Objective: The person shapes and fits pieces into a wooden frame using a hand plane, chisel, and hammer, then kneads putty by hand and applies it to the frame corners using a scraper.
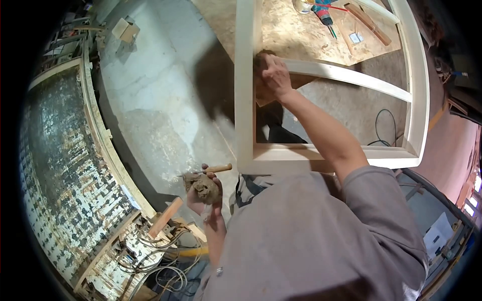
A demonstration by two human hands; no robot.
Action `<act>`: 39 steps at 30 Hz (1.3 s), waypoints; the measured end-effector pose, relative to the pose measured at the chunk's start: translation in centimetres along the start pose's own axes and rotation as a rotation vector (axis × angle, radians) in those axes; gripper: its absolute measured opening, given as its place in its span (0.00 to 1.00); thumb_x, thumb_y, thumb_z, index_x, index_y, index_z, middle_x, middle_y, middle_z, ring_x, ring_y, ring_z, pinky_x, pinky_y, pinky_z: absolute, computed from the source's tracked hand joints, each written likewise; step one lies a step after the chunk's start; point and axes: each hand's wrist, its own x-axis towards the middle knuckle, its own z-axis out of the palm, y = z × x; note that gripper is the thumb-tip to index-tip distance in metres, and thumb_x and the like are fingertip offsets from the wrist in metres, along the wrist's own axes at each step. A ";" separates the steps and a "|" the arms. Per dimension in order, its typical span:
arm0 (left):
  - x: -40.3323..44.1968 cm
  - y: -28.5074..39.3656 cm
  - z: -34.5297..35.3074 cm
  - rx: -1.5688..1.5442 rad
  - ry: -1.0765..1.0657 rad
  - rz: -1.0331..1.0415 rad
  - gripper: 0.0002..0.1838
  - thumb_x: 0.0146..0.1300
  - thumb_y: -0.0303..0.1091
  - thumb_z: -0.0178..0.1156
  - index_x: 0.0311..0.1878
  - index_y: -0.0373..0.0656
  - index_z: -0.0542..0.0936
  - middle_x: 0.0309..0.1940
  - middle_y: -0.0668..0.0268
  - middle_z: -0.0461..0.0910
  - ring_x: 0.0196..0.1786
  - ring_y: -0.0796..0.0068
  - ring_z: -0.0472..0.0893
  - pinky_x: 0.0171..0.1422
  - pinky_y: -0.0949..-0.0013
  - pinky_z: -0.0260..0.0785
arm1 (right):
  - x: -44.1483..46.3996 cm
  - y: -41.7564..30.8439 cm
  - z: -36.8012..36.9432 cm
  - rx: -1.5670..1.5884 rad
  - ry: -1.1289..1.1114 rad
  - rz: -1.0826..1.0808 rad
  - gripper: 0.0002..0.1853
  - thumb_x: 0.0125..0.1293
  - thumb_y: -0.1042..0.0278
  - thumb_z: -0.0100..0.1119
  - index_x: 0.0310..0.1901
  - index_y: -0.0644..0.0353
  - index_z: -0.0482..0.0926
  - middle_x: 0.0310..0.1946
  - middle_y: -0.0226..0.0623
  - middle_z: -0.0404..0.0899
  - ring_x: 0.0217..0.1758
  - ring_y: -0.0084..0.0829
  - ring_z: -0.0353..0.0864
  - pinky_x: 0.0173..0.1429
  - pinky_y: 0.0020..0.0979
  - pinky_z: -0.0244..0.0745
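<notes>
A white-painted wooden frame [245,100] with crossbars stands in front of my body. My right hand [276,78] reaches inside it, fingers bent against the inner face of the left upright, near where a crossbar joins. Dark brown material [263,56] shows at those fingertips; what exactly they hold is hidden. Low on the left, my left hand [215,200] is closed around a rough brown lump of putty [204,188]. A tool with a wooden handle [219,168] is also gripped there, its handle pointing right and its working end mostly concealed.
Beyond the frame, a plywood board [296,35] carries a power drill [324,15] and a wooden strip [369,25]. A paint-spotted panel [65,165] runs along the left. Tangled cables [160,266] lie below it; a cardboard box [125,30] sits farther back.
</notes>
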 end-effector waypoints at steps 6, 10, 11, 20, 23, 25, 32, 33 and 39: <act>-0.9 -0.5 2.1 0.077 -0.092 -0.020 0.30 0.58 0.29 0.63 0.65 0.35 0.71 0.66 0.46 0.67 0.60 0.47 0.78 0.66 0.49 0.77 | -1.0 3.5 -1.3 -0.085 -0.172 -0.246 0.12 0.59 0.68 0.59 0.45 0.58 0.81 0.65 0.43 0.72 0.68 0.48 0.71 0.66 0.38 0.75; -1.9 -0.1 1.1 0.103 -0.175 0.056 0.35 0.60 0.30 0.64 0.69 0.29 0.63 0.66 0.46 0.66 0.61 0.47 0.77 0.67 0.48 0.75 | -0.7 4.2 -2.7 0.021 -0.211 -0.334 0.17 0.55 0.75 0.62 0.48 0.54 0.83 0.69 0.44 0.69 0.71 0.49 0.71 0.64 0.39 0.78; -2.1 -0.2 0.8 0.084 -0.160 0.067 0.34 0.60 0.30 0.63 0.69 0.30 0.64 0.67 0.45 0.66 0.61 0.46 0.77 0.67 0.48 0.75 | -1.0 3.2 -3.4 0.040 -0.180 -0.318 0.20 0.55 0.76 0.61 0.52 0.52 0.82 0.68 0.45 0.70 0.70 0.49 0.71 0.65 0.39 0.77; -2.8 -0.2 -0.6 0.029 -0.045 0.100 0.23 0.66 0.29 0.56 0.65 0.36 0.72 0.67 0.46 0.67 0.60 0.46 0.78 0.64 0.47 0.77 | 0.3 0.3 -0.9 0.012 -0.062 -0.014 0.23 0.56 0.76 0.55 0.56 0.57 0.83 0.62 0.45 0.77 0.66 0.46 0.74 0.71 0.44 0.68; -2.5 -0.1 0.1 -0.008 0.019 0.066 0.23 0.67 0.30 0.55 0.65 0.34 0.71 0.67 0.45 0.67 0.59 0.47 0.79 0.64 0.48 0.77 | -0.1 0.5 -0.4 -0.045 -0.005 -0.076 0.24 0.57 0.73 0.55 0.57 0.57 0.83 0.62 0.43 0.77 0.66 0.49 0.73 0.71 0.45 0.68; -2.1 0.0 0.1 0.010 0.024 0.075 0.24 0.68 0.30 0.54 0.66 0.33 0.70 0.66 0.45 0.69 0.58 0.48 0.79 0.64 0.48 0.77 | 0.1 -0.6 -0.3 -0.057 0.023 -0.050 0.21 0.57 0.70 0.54 0.53 0.57 0.85 0.62 0.44 0.77 0.68 0.51 0.71 0.74 0.46 0.65; -0.2 -0.1 1.2 0.044 -0.092 -0.031 0.25 0.58 0.30 0.65 0.61 0.44 0.79 0.72 0.53 0.62 0.65 0.52 0.73 0.71 0.49 0.71 | -0.1 1.1 -2.6 -0.011 -0.249 -0.112 0.19 0.54 0.70 0.62 0.49 0.54 0.87 0.64 0.45 0.77 0.70 0.49 0.71 0.71 0.47 0.68; -0.1 -0.1 1.5 0.048 -0.090 -0.048 0.25 0.58 0.30 0.65 0.62 0.44 0.79 0.72 0.53 0.62 0.65 0.52 0.73 0.71 0.49 0.71 | 0.1 1.7 -3.0 0.082 -0.207 0.012 0.18 0.55 0.70 0.62 0.50 0.54 0.87 0.62 0.44 0.79 0.68 0.48 0.73 0.69 0.45 0.70; 0.5 -1.2 2.7 0.064 -0.102 -0.012 0.24 0.69 0.32 0.53 0.67 0.38 0.69 0.67 0.46 0.66 0.61 0.46 0.77 0.66 0.47 0.75 | 4.5 3.1 -2.5 0.050 -0.421 0.490 0.17 0.57 0.56 0.68 0.48 0.50 0.86 0.48 0.39 0.86 0.55 0.45 0.83 0.59 0.43 0.77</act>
